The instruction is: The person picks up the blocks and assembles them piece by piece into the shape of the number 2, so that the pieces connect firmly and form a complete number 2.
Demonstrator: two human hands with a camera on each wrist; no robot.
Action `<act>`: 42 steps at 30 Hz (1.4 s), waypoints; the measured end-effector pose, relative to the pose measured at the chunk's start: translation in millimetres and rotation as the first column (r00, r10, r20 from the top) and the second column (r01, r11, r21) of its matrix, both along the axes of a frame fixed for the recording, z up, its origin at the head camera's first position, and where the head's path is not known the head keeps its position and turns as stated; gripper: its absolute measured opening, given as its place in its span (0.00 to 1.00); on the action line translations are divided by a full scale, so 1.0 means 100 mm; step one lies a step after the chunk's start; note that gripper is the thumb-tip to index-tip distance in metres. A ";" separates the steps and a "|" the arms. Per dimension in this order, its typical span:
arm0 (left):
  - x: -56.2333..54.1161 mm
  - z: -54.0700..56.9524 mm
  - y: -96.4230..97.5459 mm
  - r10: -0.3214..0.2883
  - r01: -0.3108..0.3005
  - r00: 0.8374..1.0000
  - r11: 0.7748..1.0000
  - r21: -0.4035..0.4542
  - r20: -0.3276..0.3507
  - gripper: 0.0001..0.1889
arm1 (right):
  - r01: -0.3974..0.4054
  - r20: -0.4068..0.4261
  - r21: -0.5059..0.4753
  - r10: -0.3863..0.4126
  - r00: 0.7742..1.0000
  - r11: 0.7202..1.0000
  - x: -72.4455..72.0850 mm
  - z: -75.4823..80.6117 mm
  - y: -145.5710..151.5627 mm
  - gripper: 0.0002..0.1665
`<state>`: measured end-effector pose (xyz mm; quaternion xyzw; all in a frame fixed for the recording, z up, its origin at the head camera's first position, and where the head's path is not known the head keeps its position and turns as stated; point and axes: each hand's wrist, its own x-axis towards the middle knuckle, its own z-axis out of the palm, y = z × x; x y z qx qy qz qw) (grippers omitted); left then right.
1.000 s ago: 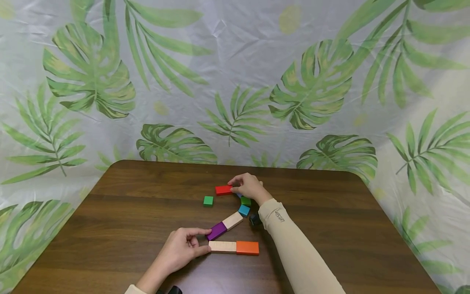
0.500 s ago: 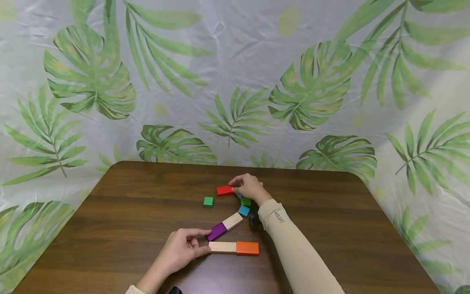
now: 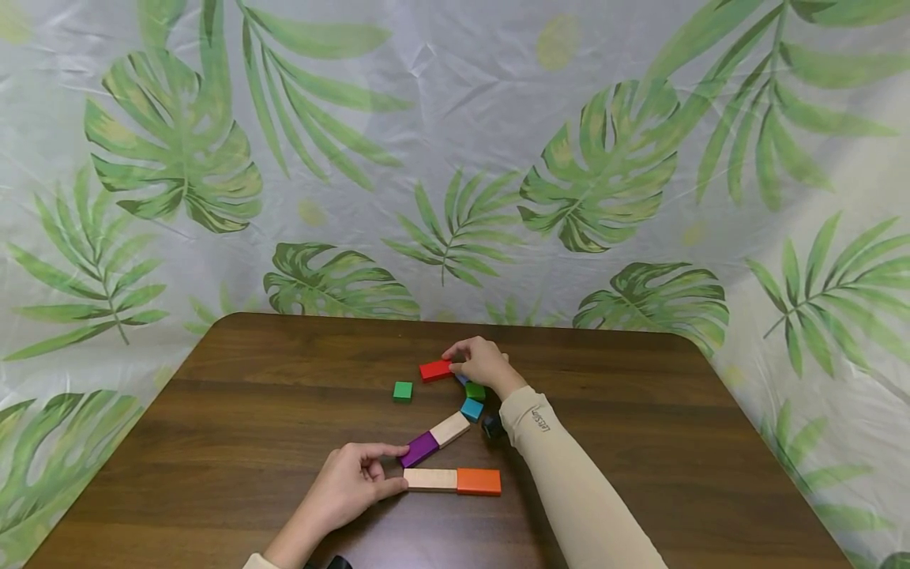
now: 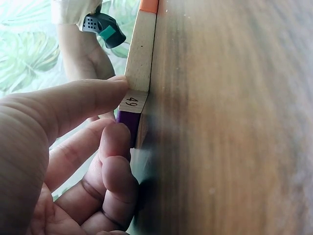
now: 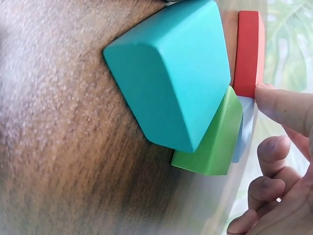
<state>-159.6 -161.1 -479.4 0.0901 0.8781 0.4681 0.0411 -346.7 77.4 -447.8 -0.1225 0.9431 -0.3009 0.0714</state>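
Note:
Toy blocks form a bent line on the table. My right hand point(image 3: 483, 365) pinches the right end of a red block point(image 3: 434, 371) between thumb and index finger. A pale blue block point(image 5: 246, 128), partly hidden in the head view, adjoins it, then a green block point(image 5: 215, 142) and a turquoise block point(image 5: 183, 78). A plain wooden block point(image 3: 450, 430) and a purple block point(image 3: 419, 449) continue toward the left hand point(image 3: 348, 480). There the index fingertip touches the purple block's end, while the thumb touches a second plain block point(image 3: 430, 480), marked 49 in the left wrist view.
An orange block point(image 3: 479, 481) abuts the second plain block's right end. A small green block point(image 3: 402, 391) lies alone left of the line. A dark wrist camera point(image 3: 492, 427) hangs below the right wrist. Behind the brown table point(image 3: 249, 395) hangs a leaf-printed cloth point(image 3: 455, 142).
The red block has shifted slightly to the right and tilted a little, its right end staying at my right fingers. My left hand and the other blocks look nearly unmoved.

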 end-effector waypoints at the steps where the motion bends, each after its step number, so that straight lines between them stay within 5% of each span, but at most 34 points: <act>1: 0.00 0.00 0.00 -0.001 0.001 1.000 1.000 0.002 0.000 0.20 | -0.001 0.001 0.000 0.001 1.000 1.000 0.00 0.00 0.00 0.11; 11: 0.01 -0.01 0.00 0.000 0.000 1.000 1.000 0.005 0.004 0.20 | -0.014 -0.009 -0.030 0.013 1.000 0.999 0.01 -0.02 0.01 0.11; 21: 0.02 -0.02 -0.02 -0.006 0.006 1.000 1.000 0.013 0.001 0.20 | -0.107 -0.035 -0.050 0.106 0.994 0.993 0.10 0.05 -0.13 0.13; 31: -0.02 -0.01 -0.01 -0.015 0.015 1.000 1.000 -0.003 -0.009 0.20 | -0.229 -0.026 -0.001 0.229 0.973 0.973 0.16 0.07 -0.33 0.18; 42: -0.02 -0.01 -0.01 -0.012 0.011 1.000 1.000 -0.023 -0.015 0.19 | -0.233 -0.012 0.078 0.235 0.972 0.969 0.26 0.03 -0.47 0.16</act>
